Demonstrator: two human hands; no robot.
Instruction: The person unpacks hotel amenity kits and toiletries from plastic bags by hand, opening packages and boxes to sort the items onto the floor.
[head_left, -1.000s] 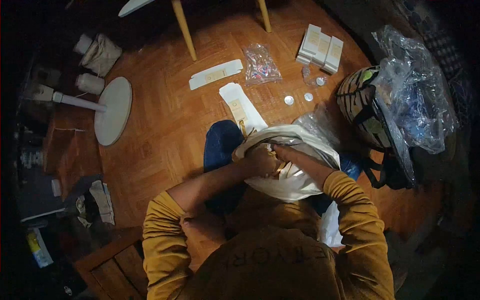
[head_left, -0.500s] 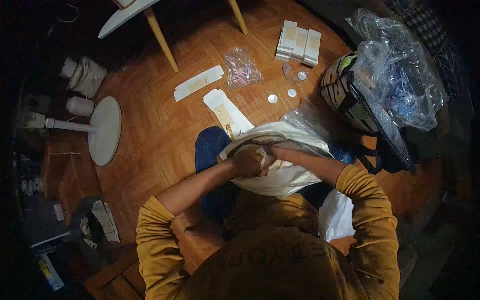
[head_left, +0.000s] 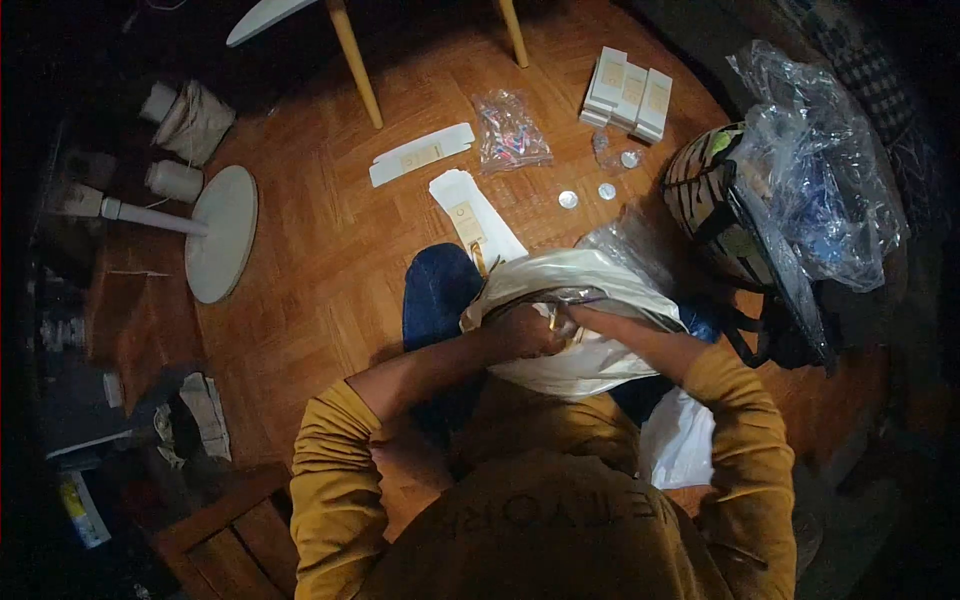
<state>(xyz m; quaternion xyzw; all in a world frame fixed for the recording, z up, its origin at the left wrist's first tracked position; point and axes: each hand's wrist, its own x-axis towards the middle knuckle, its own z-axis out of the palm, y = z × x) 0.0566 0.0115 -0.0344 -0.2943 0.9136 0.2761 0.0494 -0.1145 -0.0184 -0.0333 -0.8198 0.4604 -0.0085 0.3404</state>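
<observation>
A white bag (head_left: 590, 372) lies open across my lap, its rim spread wide. Both hands are inside its mouth and close together. My left hand (head_left: 530, 330) is closed, with a small gold-brown item showing at its fingers, too small to name. My right hand (head_left: 590, 320) reaches in from the right beside it; its fingers are hidden in the bag. Just beyond the rim, a flat white and tan carton (head_left: 478, 215) lies on the floor, with gold strips at its near end. Clear plastic (head_left: 630, 245) lies against the bag's far right side.
Another flat carton (head_left: 422, 155), a bag of small coloured pieces (head_left: 510, 130), silver discs (head_left: 568, 200) and stacked boxes (head_left: 628, 92) lie ahead. A striped bag (head_left: 715, 205) with clear plastic (head_left: 815, 170) stands right. A round white base (head_left: 222, 235) is at left.
The camera view has shifted back and forth. My hands have moved slightly within the bag's mouth, and the small gold-brown item now shows at my left fingers.
</observation>
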